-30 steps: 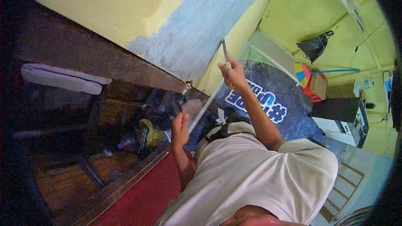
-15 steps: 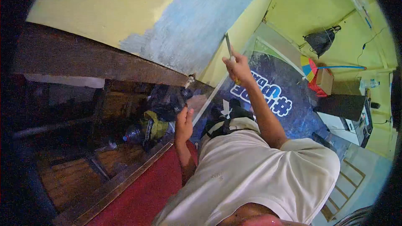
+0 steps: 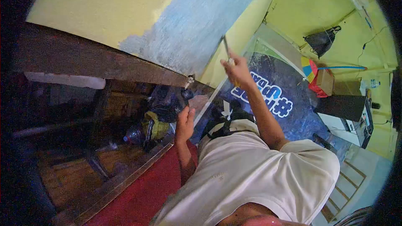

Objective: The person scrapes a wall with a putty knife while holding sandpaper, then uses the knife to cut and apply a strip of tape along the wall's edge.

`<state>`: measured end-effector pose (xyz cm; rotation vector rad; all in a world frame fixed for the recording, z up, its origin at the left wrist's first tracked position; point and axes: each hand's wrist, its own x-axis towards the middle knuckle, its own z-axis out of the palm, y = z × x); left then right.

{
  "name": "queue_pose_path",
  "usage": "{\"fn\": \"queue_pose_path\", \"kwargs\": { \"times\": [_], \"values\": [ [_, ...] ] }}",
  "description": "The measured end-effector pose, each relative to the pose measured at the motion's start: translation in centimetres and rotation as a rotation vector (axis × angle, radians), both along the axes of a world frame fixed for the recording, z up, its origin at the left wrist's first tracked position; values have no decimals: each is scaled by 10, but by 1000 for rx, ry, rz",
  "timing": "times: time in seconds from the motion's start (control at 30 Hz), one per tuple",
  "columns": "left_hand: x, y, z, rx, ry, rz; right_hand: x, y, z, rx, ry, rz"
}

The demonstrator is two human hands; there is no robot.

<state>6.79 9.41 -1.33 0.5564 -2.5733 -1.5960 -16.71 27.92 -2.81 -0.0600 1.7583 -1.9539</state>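
My right hand [image 3: 237,72] is closed round a putty knife [image 3: 226,45], its thin grey blade seen nearly edge-on. The blade's tip overlaps the right edge of a blue-grey patch [image 3: 201,25] on the pale yellow wall panel [image 3: 104,8]. Lower down on the left, my left hand [image 3: 184,125] is held up in front of my body with its fingers curled and thumb raised. A flat pinkish-brown piece [image 3: 197,101] shows just above its fingertips; I cannot tell what this hand holds.
A dark wooden beam [image 3: 104,58] runs under the panel, above a dim space with a plastic bottle [image 3: 133,136]. Red cloth [image 3: 138,192] lies at my left side. Behind are a lettered dark floor mat [image 3: 268,92], a white cabinet [image 3: 341,123] and a hanging black bag [image 3: 321,42].
My right hand and the putty knife have shifted slightly left and down, and the blade leans a little more to the left. My left hand has hardly moved.
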Motion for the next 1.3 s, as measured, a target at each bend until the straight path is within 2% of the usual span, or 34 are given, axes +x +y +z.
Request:
{"fn": "queue_pose_path", "kwargs": {
  "times": [0.1, 0.17, 0.2, 0.27, 0.33, 0.43, 0.57, 0.6, 0.7, 0.73, 0.83, 0.93, 0.97, 1.03, 1.1, 1.3],
  "values": [
    [8, 0, -9, -1, -15, -3, -13, -1, 2, 41, -24, -51],
    [7, -5, -17, -9, -5, -6, 0, -3, 20, 24, -33, -30],
    [8, -5, -16, -1, -12, -5, 8, -4, 18, -55, -44, -2],
    [4, -6, -16, 12, 22, 8, -1, -2, 17, -53, -47, -19],
    [-4, 6, 9, 30, 78, 29, -5, 4, 16, -55, -79, 18],
    [-3, 3, 12, 19, -57, 0, 13, -3, 23, -16, -109, -2],
    [-8, -2, -3, -2, 8, -42, -1, -1, 19, -23, -77, -36],
    [-9, -4, -8, 6, -14, -44, -3, 0, 20, -113, -104, -15],
    [-11, 0, -3, -47, -17, -53, 14, -3, 28, 25, -61, 33],
    [-14, 2, 3, -81, -7, -55, 17, -2, 30, -123, -43, 38],
    [-16, 5, 0, -41, 85, -22, -1, 4, 29, -72, -97, 6],
    [-10, 0, -13, -136, -10, -25, 11, 2, 36, -35, -69, 33],
    [-10, 2, -13, -92, -11, -31, 14, 1, 42, -6, -58, 53],
    [-13, 3, -5, -14, -12, -35, 3, 2, 30, -58, -26, 52],
    [-9, 0, -9, -39, -8, -31, -6, 8, 26, -104, -68, 35],
    [-14, 12, 13, -54, 35, -19, 7, 0, 38, -65, -108, 33]
  ]
}}
